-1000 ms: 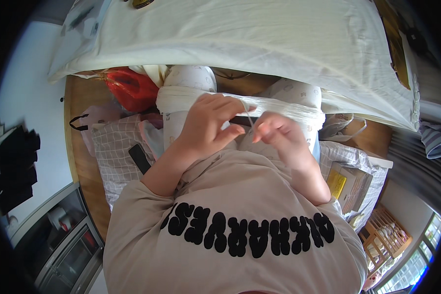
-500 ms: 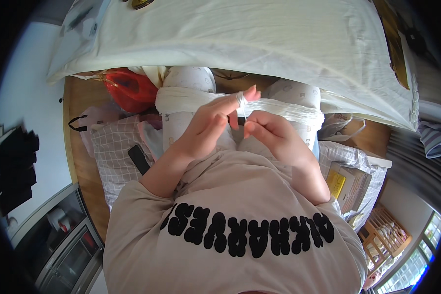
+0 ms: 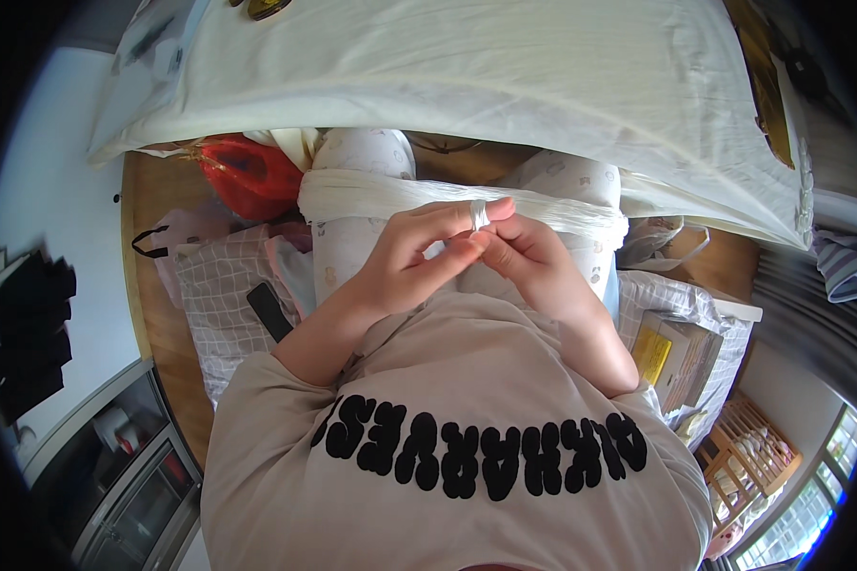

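A wide skein of white thread is stretched around both my knees, over the pale patterned trousers. A small coil of white thread circles the fingers of my left hand. Its thumb presses in below the coil. My right hand meets it from the right, thumb and fingertips pinched together at the coil's edge. The fingertips of both hands touch there, just above my lap. Overlapping fingers partly hide the thread between them.
A table with a cream cloth stands ahead, over my knees. To the left are a red bag and a black phone on checked fabric. Books lie on the right, beside a clear plastic bag.
My hands have come together. The left thumb has closed toward the coil, and the right fingertips have moved up against it. The skein around my knees stays in place.
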Demonstrator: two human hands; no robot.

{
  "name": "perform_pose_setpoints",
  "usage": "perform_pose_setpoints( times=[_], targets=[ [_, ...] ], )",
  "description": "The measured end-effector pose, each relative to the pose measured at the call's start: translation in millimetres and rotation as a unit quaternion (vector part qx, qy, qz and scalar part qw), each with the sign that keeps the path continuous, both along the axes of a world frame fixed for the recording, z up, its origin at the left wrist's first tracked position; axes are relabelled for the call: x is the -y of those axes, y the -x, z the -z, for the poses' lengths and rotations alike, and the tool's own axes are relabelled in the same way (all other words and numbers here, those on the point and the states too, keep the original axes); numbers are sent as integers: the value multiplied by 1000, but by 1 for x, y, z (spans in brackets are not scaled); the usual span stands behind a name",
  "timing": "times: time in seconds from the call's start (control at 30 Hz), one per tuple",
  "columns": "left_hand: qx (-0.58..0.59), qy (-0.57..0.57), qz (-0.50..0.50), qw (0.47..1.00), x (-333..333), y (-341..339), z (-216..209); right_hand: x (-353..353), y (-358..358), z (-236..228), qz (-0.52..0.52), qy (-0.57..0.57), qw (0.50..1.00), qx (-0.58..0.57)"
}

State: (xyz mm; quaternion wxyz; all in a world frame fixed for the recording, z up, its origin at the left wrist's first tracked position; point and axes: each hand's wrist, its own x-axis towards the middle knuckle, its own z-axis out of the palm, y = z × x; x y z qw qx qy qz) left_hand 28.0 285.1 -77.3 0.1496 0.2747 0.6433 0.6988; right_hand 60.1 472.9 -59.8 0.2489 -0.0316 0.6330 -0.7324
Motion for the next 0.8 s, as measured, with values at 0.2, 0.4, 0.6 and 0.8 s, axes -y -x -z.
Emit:
perform_pose_setpoints(
  times=[0.2, 0.4, 0.6, 0.8],
  targets=[
    [26, -75, -59, 995, -6, -5, 8, -1, 2, -7, 25, -107, 991, -73],
    [149, -36, 23, 988, 6, -4, -2, -11, 10, 0, 92, -101, 971, -194],
    [69, -45, 60, 995, 6, 2, -2, -17, 16, -2, 26, -113, 954, -278],
    [-49, 59, 52, 996, 3, 6, -5, -11, 18, -7, 40, -137, 957, -251]
  ],
)
